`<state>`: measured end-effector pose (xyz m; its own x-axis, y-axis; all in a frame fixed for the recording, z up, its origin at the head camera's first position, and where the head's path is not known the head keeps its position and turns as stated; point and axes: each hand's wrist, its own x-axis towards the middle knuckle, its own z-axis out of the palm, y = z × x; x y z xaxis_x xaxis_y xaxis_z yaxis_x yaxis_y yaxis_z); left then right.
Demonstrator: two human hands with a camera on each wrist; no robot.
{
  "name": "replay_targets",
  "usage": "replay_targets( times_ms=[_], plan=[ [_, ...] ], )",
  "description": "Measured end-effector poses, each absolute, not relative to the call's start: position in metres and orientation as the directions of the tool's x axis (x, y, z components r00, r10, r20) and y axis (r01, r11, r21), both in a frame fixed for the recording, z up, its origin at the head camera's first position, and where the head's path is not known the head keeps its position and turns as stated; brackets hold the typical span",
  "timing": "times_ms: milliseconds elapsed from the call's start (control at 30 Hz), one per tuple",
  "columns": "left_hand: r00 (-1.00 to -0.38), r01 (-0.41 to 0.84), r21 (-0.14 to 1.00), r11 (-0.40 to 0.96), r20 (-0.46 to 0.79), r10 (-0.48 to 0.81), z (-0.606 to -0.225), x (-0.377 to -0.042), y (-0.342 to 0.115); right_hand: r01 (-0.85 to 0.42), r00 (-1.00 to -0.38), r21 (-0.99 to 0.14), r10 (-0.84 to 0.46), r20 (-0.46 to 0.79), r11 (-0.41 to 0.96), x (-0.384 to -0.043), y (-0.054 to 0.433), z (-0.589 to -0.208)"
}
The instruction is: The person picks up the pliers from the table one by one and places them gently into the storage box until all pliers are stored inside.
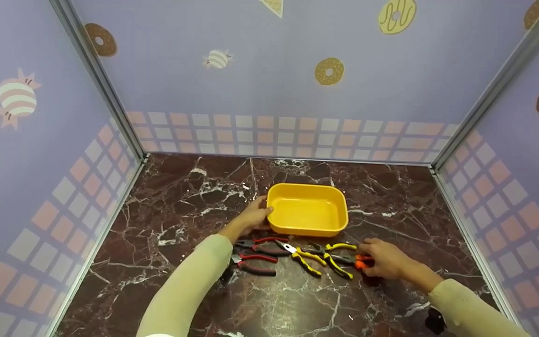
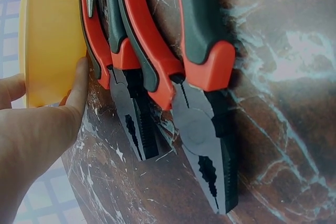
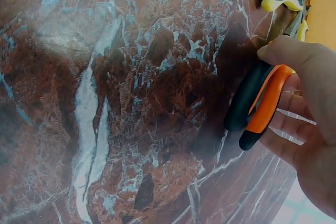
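My left hand [image 1: 254,216] holds the yellow plastic bin [image 1: 304,213] at its left wall, thumb at the rim and fingers outside. My right hand [image 1: 384,259] pinches the orange-and-black handles of a pair of pliers [image 3: 268,98], thumb on one side and fingers on the other. Two pairs of red-and-black combination pliers, one nearer [image 2: 197,124] and one farther [image 2: 126,98], lie beside the left hand with jaws pointing left. Between the hands, two yellow-and-black pliers [image 1: 291,248] [image 1: 339,269] lie in front of the bin.
The dark red marble-patterned tabletop [image 1: 279,299] carries everything. Purple panels with donut and candy prints stand at the back [image 1: 269,89], left [image 1: 17,159] and right [image 1: 522,140], joined by grey metal corner posts [image 1: 105,89].
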<state>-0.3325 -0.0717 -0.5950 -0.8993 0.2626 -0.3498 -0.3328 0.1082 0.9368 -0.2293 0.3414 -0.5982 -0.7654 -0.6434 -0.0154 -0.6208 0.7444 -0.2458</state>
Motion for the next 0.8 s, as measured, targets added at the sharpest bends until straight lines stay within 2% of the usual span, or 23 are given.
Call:
replay_targets(
  times_ms=[600, 800],
  plan=[
    [-0.897, -0.340, 0.933, 0.115, -0.359, 0.259, -0.594, -0.334, -0.070, -0.659, -0.744, -0.217, -0.667, 0.047, 0.720, -0.236, 0.330, -0.587],
    [-0.900, -0.338, 0.935, 0.104, -0.354, 0.255, -0.593, -0.332, -0.070, -0.691, -0.717, -0.203, -0.693, 0.076, 0.694, -0.241, 0.324, -0.582]
  ],
)
